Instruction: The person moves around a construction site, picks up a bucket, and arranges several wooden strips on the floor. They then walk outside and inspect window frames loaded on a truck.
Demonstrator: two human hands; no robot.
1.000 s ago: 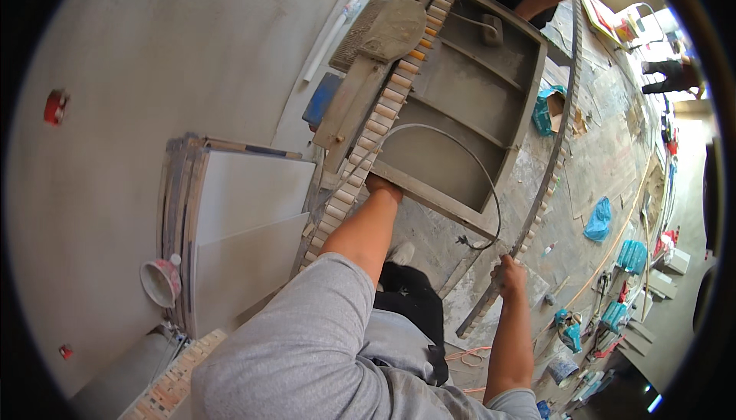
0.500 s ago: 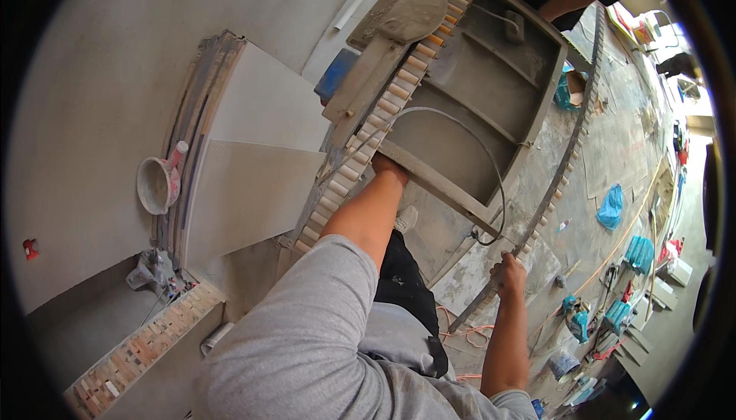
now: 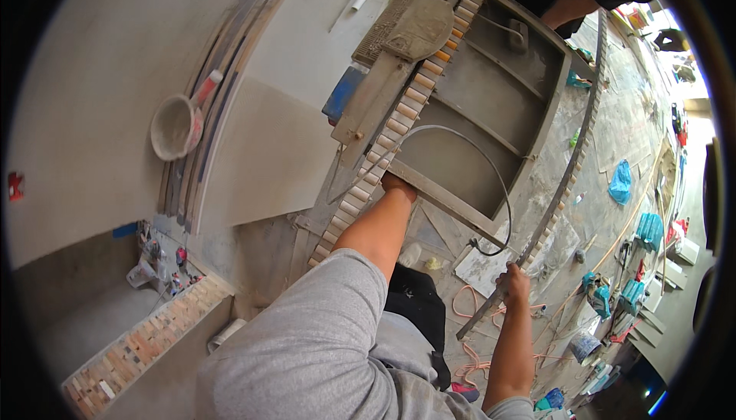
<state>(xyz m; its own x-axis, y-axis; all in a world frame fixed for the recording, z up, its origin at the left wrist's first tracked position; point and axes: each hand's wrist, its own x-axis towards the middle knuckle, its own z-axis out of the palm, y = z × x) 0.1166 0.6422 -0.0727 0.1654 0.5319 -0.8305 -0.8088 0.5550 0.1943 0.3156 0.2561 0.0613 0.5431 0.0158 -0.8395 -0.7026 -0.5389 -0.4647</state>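
A dusty tile-cutting machine (image 3: 529, 144) with a shallow metal tray slants across the middle, held off the floor. Along its left edge runs a rail of white and orange rollers (image 3: 410, 96); a curved roller rail (image 3: 571, 161) forms the right side. My left hand (image 3: 399, 184) is closed around the tray frame's near end beside the left rollers, its fingers mostly hidden underneath. My right hand (image 3: 515, 285) wraps around the near end of the right rail. A grey cable (image 3: 500, 182) loops over the tray. At the far end, another person's arm (image 3: 567, 7) reaches to the machine.
Large boards (image 3: 268, 128) lean on the left wall, with a white dipper (image 3: 175, 127) in front. A mosaic-topped ledge (image 3: 138, 343) stands at lower left. Blue bags (image 3: 619, 184), orange cord (image 3: 477, 360), a bucket (image 3: 584, 347) and teal tools (image 3: 650, 230) lie on the right floor.
The boards and dipper at left have shifted right and up in view, and the floor things have shifted too. The machine has moved slightly down-right in view; both hands keep their grip.
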